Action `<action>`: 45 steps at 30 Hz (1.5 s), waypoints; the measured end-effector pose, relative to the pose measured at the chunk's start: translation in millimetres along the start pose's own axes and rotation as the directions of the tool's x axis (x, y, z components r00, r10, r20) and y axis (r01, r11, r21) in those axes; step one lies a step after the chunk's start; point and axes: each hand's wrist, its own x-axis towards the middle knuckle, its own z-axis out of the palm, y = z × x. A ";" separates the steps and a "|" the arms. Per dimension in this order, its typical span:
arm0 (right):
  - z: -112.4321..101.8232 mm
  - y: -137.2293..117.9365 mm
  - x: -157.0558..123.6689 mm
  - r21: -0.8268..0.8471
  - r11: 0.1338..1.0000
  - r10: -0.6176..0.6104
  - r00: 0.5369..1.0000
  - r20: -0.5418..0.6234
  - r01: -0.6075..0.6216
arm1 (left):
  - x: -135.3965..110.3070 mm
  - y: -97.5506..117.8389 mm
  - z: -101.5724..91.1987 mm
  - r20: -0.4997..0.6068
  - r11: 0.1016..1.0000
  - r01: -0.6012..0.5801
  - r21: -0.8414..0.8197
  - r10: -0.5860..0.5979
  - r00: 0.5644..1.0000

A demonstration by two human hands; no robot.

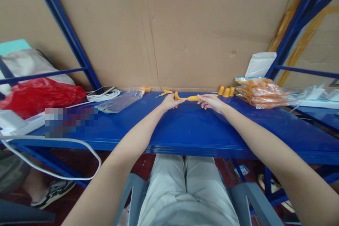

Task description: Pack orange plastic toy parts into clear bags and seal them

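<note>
Both my hands reach to the back of a blue shelf. My left hand is closed on the left end of a small orange corkscrew-like tool, by its T-shaped handle. My right hand pinches the tool's right end. The tool lies level just above the shelf. Another orange T-handle piece with a metal spiral lies just behind my left hand. Three orange caps stand behind my right hand.
A clear bag of orange parts lies at the right, a flat clear bag and a coiled white cable with a phone at the left. A red plastic bag sits far left. Cardboard backs the shelf. Another person's shoe shows low left.
</note>
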 end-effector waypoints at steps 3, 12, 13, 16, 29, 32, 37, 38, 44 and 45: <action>1.5 -1.1 -1.1 -0.003 1.000 0.006 1.000 -0.006 -0.006 | -2.4 3.2 -0.4 -0.007 1.000 0.010 0.008 -0.010 1.000; -3.3 4.2 1.9 -0.027 0.998 -0.064 0.998 0.015 0.065 | -9.0 13.9 -1.3 -0.020 0.998 0.053 0.043 -0.052 0.998; -4.7 5.3 2.8 -0.025 0.997 -0.066 0.998 0.025 0.067 | -9.2 14.0 -1.2 -0.022 0.998 0.052 0.045 -0.051 0.998; -9.1 8.4 5.0 -0.015 0.998 -0.065 0.995 0.073 0.066 | -9.2 13.3 -1.0 -0.021 0.998 0.049 0.047 -0.048 0.999; -7.0 1.4 -0.2 -0.063 0.997 -0.033 0.998 0.050 0.036 | 0.2 -4.9 -1.7 0.091 0.993 -0.071 -0.092 0.079 0.993; -5.5 1.1 0.5 -0.097 0.995 -0.026 0.999 0.023 0.028 | 3.0 -7.8 -3.3 0.122 0.992 -0.074 -0.102 0.086 0.989; -4.2 2.2 2.6 -0.165 0.986 0.001 1.000 0.000 -0.001 | 8.2 -10.5 -6.4 0.188 0.984 -0.089 -0.155 0.118 0.975; -3.7 2.2 2.7 -0.174 0.985 0.006 1.000 -0.005 -0.007 | 8.6 -10.2 -6.8 0.202 0.984 -0.085 -0.153 0.116 0.973; -0.6 0.1 2.0 -0.157 0.986 0.062 0.998 -0.029 -0.065 | 6.7 -6.2 -7.3 0.207 0.991 -0.020 -0.132 0.047 0.977; -0.8 -0.5 1.5 -0.135 0.989 0.061 0.998 -0.019 -0.063 | 6.4 -5.8 -7.2 0.203 0.991 -0.013 -0.135 0.041 0.978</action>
